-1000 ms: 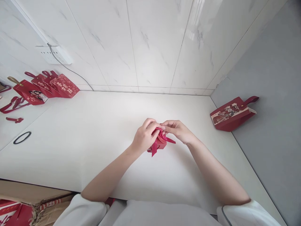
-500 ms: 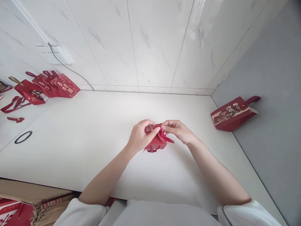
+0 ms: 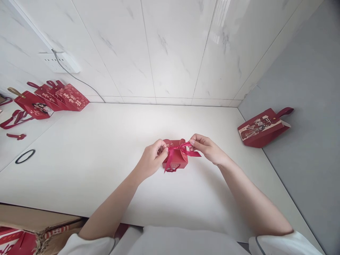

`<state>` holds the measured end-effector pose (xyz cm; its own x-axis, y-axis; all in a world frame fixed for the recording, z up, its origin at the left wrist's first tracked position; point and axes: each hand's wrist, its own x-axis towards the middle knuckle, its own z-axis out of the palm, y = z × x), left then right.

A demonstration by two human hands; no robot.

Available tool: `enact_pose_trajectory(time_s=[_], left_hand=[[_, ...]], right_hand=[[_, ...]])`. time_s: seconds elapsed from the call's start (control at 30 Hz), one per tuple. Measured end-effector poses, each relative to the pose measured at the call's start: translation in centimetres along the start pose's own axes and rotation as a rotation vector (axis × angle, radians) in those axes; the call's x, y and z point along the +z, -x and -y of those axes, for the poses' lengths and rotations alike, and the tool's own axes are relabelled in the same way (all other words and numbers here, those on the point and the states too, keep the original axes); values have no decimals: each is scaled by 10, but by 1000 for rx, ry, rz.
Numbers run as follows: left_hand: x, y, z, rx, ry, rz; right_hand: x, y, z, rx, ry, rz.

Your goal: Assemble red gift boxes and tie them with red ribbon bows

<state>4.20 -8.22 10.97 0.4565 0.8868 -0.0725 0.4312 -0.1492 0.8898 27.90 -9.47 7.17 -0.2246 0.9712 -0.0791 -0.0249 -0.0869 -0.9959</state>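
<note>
A small red gift box [image 3: 175, 161] sits on the white table in front of me, with a dark red cord at its near side. Across its top runs a crimson ribbon [image 3: 171, 158], knotted near the middle, with loose tails hanging toward me and to the right. At the box's left, my left hand [image 3: 153, 157] is closed in a pinch on the ribbon. My right hand [image 3: 205, 147] pinches the ribbon on the other side, just off the box's right edge. Both hands hold it stretched between them.
Several red gift bags [image 3: 73, 97] stand at the back left by the wall. Nearby lie a loose red strap [image 3: 17, 118] and a black ring [image 3: 25, 156]. Another red bag [image 3: 261, 129] leans against the grey panel on the right. An open cardboard box [image 3: 34, 216] is at lower left.
My hands have moved apart, the left one leftward and the right one rightward, drawing the ribbon out between them. More of the box top and the ribbon tails now show.
</note>
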Motion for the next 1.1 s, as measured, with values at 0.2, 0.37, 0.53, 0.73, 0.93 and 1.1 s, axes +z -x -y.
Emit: enact_pose_trajectory(time_s=[0.2,0.37,0.53,0.73,0.93,1.1], left_hand=[[-3,1,8,-63,-15,18],[0,-8,0,-11,-45,14],[5,-9,-3,49,-82,51],[10,-7,-1,220,-169,-94],[8,-8,-2,180,-165,-134],[9,-9,0,70,-74,-61]], right_hand=[[-8,5,-8,32,-14,-37],[-8,3,-8,38,-69,15],[-3,3,3,-111,184,-176],[11,2,34,-401,718,-77],[12,-12,18,-331,340,109],[-3,-5,15,-342,220,200]])
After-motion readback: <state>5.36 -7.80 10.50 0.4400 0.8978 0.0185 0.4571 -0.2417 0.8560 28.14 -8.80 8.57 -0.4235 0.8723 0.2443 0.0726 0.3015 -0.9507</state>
